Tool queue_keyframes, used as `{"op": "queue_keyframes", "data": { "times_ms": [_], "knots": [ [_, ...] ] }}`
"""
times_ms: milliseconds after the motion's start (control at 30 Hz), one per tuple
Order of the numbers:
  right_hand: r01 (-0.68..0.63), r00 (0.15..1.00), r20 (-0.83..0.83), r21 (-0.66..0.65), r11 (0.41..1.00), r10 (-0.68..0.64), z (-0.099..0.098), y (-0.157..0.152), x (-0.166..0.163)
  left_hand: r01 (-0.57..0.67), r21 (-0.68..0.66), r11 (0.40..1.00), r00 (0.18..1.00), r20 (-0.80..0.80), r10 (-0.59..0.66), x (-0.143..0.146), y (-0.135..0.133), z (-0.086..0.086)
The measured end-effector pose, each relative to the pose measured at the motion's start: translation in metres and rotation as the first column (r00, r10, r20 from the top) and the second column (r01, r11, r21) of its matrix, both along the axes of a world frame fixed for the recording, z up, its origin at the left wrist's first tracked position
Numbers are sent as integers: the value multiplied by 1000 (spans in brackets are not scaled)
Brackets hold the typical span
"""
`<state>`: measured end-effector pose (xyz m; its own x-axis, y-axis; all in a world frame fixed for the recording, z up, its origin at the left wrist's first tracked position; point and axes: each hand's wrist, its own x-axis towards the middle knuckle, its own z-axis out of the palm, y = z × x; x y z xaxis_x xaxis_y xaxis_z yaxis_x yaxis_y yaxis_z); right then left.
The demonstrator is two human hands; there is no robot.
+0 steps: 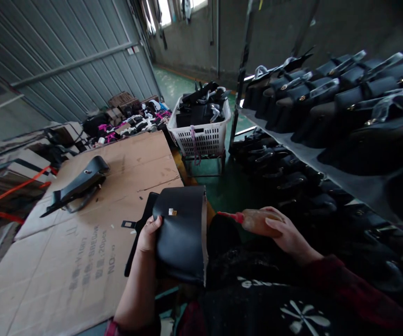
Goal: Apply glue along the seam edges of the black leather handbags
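Observation:
My left hand [149, 234] grips a black leather handbag [180, 233] by its left side, with the thumb on the front face. A small gold clasp [172, 212] sits high on that face, and the bag's raw edge points right. Behind my left wrist a black strap piece [130, 224] with a square cut-out sticks out. My right hand [281, 229] is closed round a squeeze bottle [257, 221] of yellowish-brown content. The bottle's red nozzle [234, 215] points left toward the bag's edge, a short gap away from it.
A cardboard-covered table [92, 261] lies to the left, bearing another black bag piece [82, 184]. Beyond it stand a white plastic basket [201, 137] filled with black bags and a heap of scraps [141, 119]. A rack [292, 144] of black bags fills the right side.

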<state>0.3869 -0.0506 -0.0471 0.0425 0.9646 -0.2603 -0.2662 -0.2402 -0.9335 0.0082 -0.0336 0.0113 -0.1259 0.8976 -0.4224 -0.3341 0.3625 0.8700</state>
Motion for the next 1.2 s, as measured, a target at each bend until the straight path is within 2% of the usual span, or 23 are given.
{"op": "queue_keyframes", "data": {
  "times_ms": [67, 133, 300, 467, 767, 1067, 1200],
  "knots": [
    [34, 999, -25, -25, 999, -34, 3, 2, -3, -15, 14, 1000, 1000, 0, 15, -2, -2, 2],
    [26, 999, 21, 1, 1000, -26, 4, 6, -5, -31, 32, 999, 1000, 2, 31, -3, -3, 4],
    [-58, 984, 175, 113, 992, 37, 6, 23, -8, -71, 61, 996, 997, -5, 72, -2, -3, 5],
    [-134, 962, 257, 174, 976, 87, 4, 40, -13, -76, 46, 996, 997, -6, 77, -1, -3, 4],
    [-149, 954, 282, 158, 976, 100, 4, 51, -20, -66, 40, 997, 998, 1, 66, -1, -2, 4],
    [-176, 948, 292, 140, 975, 129, -5, 47, -25, -72, 47, 996, 997, 19, 71, -1, -4, 2],
    [-188, 946, 289, 116, 975, 148, -10, 40, -15, -39, 36, 999, 998, 60, 37, -1, -1, 1]
  ]
}}
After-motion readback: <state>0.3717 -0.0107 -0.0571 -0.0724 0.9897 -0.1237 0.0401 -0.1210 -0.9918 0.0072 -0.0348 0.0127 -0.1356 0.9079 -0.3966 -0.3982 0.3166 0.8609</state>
